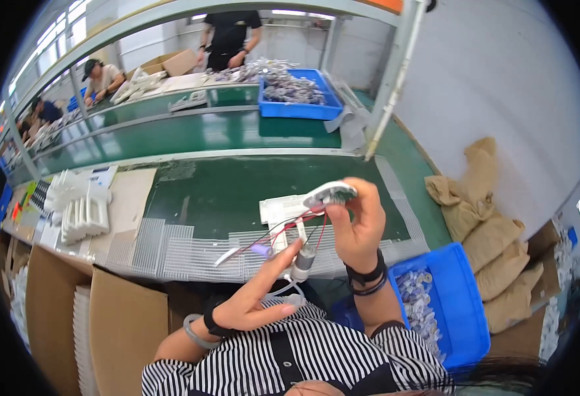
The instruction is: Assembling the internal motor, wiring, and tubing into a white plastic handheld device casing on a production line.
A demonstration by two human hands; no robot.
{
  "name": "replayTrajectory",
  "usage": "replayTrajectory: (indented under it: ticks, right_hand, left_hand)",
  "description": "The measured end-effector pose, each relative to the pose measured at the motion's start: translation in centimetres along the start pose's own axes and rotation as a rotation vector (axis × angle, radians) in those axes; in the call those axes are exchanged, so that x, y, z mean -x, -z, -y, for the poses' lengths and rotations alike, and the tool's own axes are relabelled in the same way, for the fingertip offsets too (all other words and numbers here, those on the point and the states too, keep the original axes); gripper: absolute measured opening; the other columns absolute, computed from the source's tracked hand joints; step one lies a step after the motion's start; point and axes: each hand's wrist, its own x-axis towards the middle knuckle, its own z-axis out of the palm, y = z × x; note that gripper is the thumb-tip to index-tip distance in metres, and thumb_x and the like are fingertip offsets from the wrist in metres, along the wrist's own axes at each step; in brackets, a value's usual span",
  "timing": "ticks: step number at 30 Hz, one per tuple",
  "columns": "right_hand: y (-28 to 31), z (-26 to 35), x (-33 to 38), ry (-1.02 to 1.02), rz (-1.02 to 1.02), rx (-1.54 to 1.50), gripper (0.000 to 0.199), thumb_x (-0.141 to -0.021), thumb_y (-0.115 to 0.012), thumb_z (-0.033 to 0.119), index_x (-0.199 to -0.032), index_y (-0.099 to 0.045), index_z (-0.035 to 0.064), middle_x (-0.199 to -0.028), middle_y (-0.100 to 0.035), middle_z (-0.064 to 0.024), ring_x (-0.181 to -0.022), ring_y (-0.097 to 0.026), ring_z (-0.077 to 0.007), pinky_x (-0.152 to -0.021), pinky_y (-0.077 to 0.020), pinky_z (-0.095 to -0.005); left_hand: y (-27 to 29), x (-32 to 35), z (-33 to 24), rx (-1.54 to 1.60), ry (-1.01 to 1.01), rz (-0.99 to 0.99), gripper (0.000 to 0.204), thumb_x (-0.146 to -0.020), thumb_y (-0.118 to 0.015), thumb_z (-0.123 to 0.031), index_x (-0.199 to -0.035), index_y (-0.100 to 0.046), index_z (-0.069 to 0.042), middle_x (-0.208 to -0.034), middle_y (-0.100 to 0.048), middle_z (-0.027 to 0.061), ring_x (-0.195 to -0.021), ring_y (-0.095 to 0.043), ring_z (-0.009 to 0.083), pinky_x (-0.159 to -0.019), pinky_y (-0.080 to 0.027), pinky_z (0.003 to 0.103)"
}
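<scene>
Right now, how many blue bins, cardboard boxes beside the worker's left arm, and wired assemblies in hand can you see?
Blue bins: 2, far one, near one
Cardboard boxes: 2
Wired assembly: 1, in the right hand
Total: 5

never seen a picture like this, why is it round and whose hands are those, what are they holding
There is no machine here. One wide-angle camera worn on a person's head looks down, which bends the edges. The two hands are that person's own. The right hand holds up a small white part with red and black wires hanging from it. The left hand is open, fingers touching the wires. Below is a green workbench with white plastic trays. A blue bin of small parts sits to the right. Other people work at the far benches.
</scene>
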Motion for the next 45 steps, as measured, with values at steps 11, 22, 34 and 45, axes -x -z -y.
replayTrajectory:
  ticks: [11, 22, 34, 45]
  right_hand:
    - [0.9, -0.9, -2.9, -0.471, 0.269, -0.384, 0.03, -0.105, -0.057, 0.021, -0.126, -0.049, 0.0015, -0.094, -0.06, -0.0029, -0.072, -0.065, -0.0089, -0.063, -0.0521, -0.0219]
    - [-2.6, -4.0, 0.4, -0.634, 0.267, -0.497, 0.032, -0.107, -0.049, 0.023, -0.129, -0.046, -0.001, -0.103, -0.065, -0.0107, -0.072, -0.067, -0.0144, -0.063, -0.0557, -0.0269]
    - [-5.8, -4.9, -4.0, -0.58, 0.273, -0.727, 0.037, -0.106, -0.053, 0.02, -0.133, -0.039, -0.0009, -0.11, -0.064, -0.0142, -0.091, -0.068, -0.0172, -0.07, -0.0593, -0.03]
    - [-5.2, -6.9, -0.7, -0.54, 0.304, -0.734, 0.039, -0.095, -0.056, -0.006, -0.133, -0.048, -0.0009, -0.118, -0.065, -0.0142, -0.113, -0.064, -0.023, -0.104, -0.0483, -0.0389]
  left_hand:
    - [5.9, -7.9, -5.7, -0.073, 0.271, -0.283, 0.039, -0.103, -0.057, -0.016, -0.137, -0.055, 0.002, -0.118, -0.067, 0.0115, -0.099, -0.066, 0.0141, -0.079, -0.054, 0.026]
    - [7.2, -12.0, -0.5, -0.196, 0.547, -0.019, 0.056, -0.102, -0.058, -0.043, -0.135, -0.056, 0.002, -0.098, -0.065, 0.0048, -0.081, -0.06, 0.0087, -0.066, -0.051, 0.024]
    - [11.1, -13.9, -3.8, -0.497, 0.434, 0.028, 0.056, -0.105, -0.052, -0.036, -0.141, -0.048, 0.006, -0.099, -0.054, 0.0121, -0.086, -0.059, 0.0173, -0.077, -0.05, 0.032]
    - [13.1, -8.7, -5.2, -0.471, 0.239, -0.159, 0.048, -0.107, -0.044, -0.023, -0.148, -0.045, 0.002, -0.105, -0.057, 0.0079, -0.097, -0.057, 0.0162, -0.086, -0.046, 0.028]
